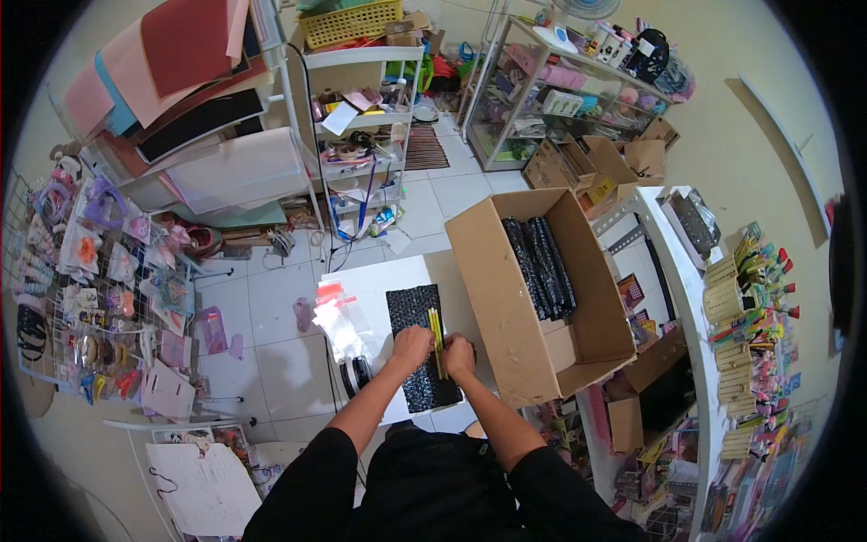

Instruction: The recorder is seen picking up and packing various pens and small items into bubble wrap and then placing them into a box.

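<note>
On the white table (376,274) before me lies a sheet of black bubble wrap (414,305). Several thin yellow sticks, perhaps pencils (435,322), lie lengthwise along its right part. My left hand (413,347) is at the left side of the sticks, its fingers touching them. At their right side is my right hand (459,356), fingers bent by the wrap's edge; whether it grips anything is hidden. Clear plastic bags with red strips (335,305) and a roll of tape (355,374) lie left of the wrap.
A large open cardboard box (488,298) holding black wrapped bundles (538,267) stands close at the right. Beyond it is a white metal shelf (694,318). A wire rack of small goods (135,298) is at the left, and a shelf cart (366,122) stands ahead.
</note>
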A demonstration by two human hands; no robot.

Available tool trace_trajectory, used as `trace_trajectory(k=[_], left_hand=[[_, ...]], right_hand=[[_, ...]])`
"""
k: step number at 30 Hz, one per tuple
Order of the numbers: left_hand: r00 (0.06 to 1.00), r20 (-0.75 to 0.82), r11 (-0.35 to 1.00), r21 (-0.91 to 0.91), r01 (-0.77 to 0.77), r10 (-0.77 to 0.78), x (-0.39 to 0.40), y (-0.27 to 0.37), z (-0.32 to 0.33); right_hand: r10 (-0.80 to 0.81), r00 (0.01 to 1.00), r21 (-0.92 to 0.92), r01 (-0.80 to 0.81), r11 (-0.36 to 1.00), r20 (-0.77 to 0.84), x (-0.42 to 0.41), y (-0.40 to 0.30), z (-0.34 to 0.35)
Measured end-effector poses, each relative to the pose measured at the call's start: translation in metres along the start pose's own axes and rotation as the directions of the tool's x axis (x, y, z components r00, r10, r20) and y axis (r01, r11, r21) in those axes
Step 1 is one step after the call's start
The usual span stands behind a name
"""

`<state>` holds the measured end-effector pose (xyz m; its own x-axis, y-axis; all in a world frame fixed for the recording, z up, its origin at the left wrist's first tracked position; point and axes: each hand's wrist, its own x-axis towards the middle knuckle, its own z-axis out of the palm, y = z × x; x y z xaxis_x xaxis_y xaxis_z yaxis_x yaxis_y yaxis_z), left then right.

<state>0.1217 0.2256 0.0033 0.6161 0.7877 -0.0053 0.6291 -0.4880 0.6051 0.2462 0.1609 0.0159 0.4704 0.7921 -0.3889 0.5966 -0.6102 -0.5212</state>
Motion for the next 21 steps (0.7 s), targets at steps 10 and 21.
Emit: trace_trajectory(k=[10,21], left_hand=[[0.873,0.09,0.808,0.34,-0.48,0.48,0.045,-0.004,-0.024],[0.61,0.46,0.478,0.38,-0.792,0.645,0.084,-0.014,-0.038]], right_hand=[[-0.232,0.965,-0.23,0.2,0.952,-0.12,-0.018,-0.012,0.007],[-0.466,0.876,-0.396,0.387,0.833,-0.125,-0.024,-0.009,0.01]])
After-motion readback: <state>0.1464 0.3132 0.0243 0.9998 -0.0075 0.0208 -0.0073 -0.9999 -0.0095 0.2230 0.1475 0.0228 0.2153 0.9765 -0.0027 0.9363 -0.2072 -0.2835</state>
